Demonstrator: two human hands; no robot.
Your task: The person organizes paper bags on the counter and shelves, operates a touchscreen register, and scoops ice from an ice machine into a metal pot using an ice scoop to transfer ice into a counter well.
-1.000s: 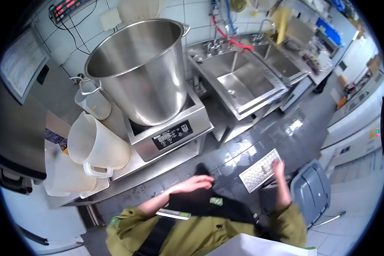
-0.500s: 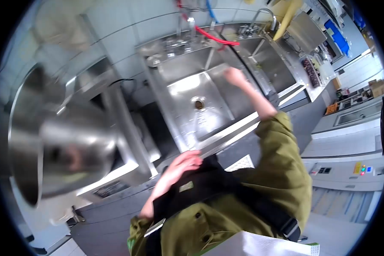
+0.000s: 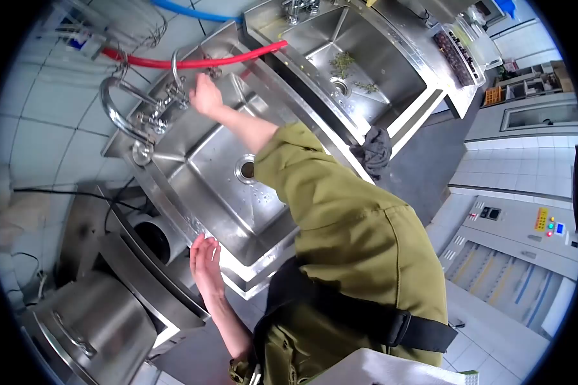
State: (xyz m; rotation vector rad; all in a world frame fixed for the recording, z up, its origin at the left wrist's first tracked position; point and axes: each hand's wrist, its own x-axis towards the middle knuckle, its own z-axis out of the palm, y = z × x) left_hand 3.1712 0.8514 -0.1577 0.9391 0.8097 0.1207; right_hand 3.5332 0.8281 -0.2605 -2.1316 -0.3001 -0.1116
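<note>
Right hand point(image 3: 205, 96) at the tap point(image 3: 173, 95); left hand point(image 3: 207, 264) beside the sink point(image 3: 196, 221) rim.

Right fingers are curled close to the tap at the back of the sink; grip and contact cannot be confirmed. Left fingers are released and slightly bent, holding nothing; contact with the rim cannot be determined. A red hose point(image 3: 205, 63) crosses just beyond the right hand. Green scraps point(image 3: 341, 63) lie in the second sink point(image 3: 392, 80); a dark cloth point(image 3: 374, 151) hangs at its near corner.
</note>
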